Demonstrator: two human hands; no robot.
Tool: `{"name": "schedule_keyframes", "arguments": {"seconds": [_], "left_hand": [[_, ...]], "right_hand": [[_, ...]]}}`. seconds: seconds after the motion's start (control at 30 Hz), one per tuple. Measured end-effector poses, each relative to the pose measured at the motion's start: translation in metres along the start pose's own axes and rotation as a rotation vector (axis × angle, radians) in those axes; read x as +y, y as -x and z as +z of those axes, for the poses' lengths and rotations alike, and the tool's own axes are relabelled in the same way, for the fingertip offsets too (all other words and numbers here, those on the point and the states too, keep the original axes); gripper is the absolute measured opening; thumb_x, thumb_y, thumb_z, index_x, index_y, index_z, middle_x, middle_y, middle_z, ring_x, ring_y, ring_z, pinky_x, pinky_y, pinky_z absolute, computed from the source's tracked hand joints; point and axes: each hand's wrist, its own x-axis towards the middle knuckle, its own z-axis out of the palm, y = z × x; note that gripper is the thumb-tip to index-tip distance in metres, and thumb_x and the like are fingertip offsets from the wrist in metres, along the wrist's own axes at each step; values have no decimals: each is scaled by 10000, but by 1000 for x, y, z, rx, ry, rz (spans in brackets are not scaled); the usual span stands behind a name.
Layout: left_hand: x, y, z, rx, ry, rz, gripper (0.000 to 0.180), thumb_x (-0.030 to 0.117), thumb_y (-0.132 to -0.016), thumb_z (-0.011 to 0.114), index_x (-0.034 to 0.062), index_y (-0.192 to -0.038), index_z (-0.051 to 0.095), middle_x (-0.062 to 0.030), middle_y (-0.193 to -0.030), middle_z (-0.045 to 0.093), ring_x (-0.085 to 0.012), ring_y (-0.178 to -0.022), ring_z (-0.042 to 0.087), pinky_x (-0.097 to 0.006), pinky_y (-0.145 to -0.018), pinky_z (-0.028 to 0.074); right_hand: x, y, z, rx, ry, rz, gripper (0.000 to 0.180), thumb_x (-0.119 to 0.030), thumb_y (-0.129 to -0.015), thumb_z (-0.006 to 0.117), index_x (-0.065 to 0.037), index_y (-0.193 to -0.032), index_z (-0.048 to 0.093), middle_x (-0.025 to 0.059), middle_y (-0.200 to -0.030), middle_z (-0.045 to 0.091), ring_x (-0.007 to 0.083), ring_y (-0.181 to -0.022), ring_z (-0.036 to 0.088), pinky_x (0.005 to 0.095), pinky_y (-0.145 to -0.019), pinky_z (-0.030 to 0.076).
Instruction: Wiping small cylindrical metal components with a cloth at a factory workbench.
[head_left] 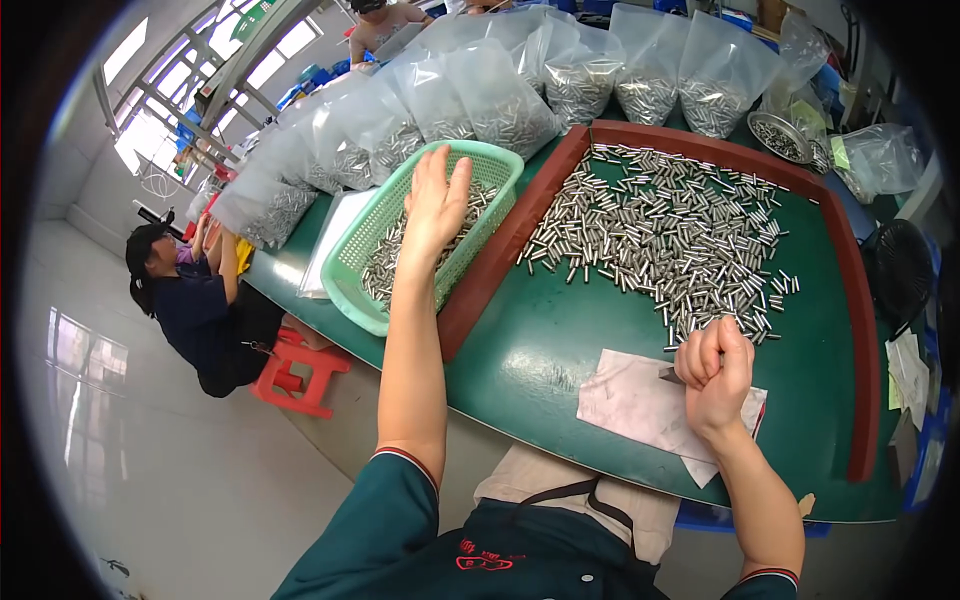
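Note:
My left hand (438,203) is open above a light green plastic basket (352,235), fingers stretched out and palm bare. Small shiny metal pins (385,265) lie inside that basket, partly hidden by my forearm. My right hand (716,372) is closed in a fist at the near edge of a wide heap of similar metal pins (650,225). A short dark pointed piece (669,375) sticks out on the left of the fist; I cannot make out what it belongs to. Beneath the fist a pale pink cloth (635,398) lies on the green table (520,355).
A reddish-brown raised border (862,340) frames the heap on three sides. Clear bags of pins (505,105) line the back and left. A metal bowl (780,135) stands at the far right. Beyond the table's left edge, a person (185,300) sits on a red stool (300,370).

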Motion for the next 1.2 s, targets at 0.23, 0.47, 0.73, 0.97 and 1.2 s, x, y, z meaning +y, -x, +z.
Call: {"name": "schedule_keyframes", "arguments": {"seconds": [0.23, 0.47, 0.73, 0.97, 1.2], "left_hand": [[72, 34, 45, 44, 328, 343, 117, 58, -714, 583, 14, -821, 565, -112, -811, 548, -254, -793, 514, -330, -721, 400], [113, 85, 84, -453, 591, 396, 54, 40, -644, 617, 28, -670, 571, -68, -618, 496, -213, -614, 483, -314, -565, 389], [123, 111, 86, -634, 605, 522, 155, 24, -596, 658, 28, -715, 559, -54, -660, 516, -197, -635, 496, -295, -606, 395], [128, 117, 91, -596, 484, 635, 179, 30, -623, 612, 42, -793, 558, -46, -682, 525, -228, -663, 498, -332, -631, 367], [119, 110, 82, -659, 580, 450, 233, -21, -688, 532, 18, -912, 584, -56, -706, 508, -165, -673, 486, -266, -606, 402]], "right_hand": [[0, 0, -10, 42, -39, 23, 425, -230, -896, 316, -96, -495, 276, -9, -420, 245, 77, -382, 175, 233, -367, 163], [-2, -7, -14, 79, -92, 9, 435, -246, -895, 311, -98, -488, 271, -1, -416, 254, 82, -381, 181, 236, -368, 167], [1, -7, -16, 121, -98, 1, 430, -248, -894, 320, -100, -493, 274, -8, -421, 253, 77, -390, 188, 231, -370, 166], [-1, -7, -14, 122, -77, 7, 428, -246, -901, 306, -100, -500, 275, -7, -422, 262, 75, -385, 186, 235, -369, 171], [-3, -7, -16, 133, -83, 13, 422, -255, -895, 319, -99, -506, 278, -11, -422, 261, 72, -386, 188, 232, -367, 163]]}}
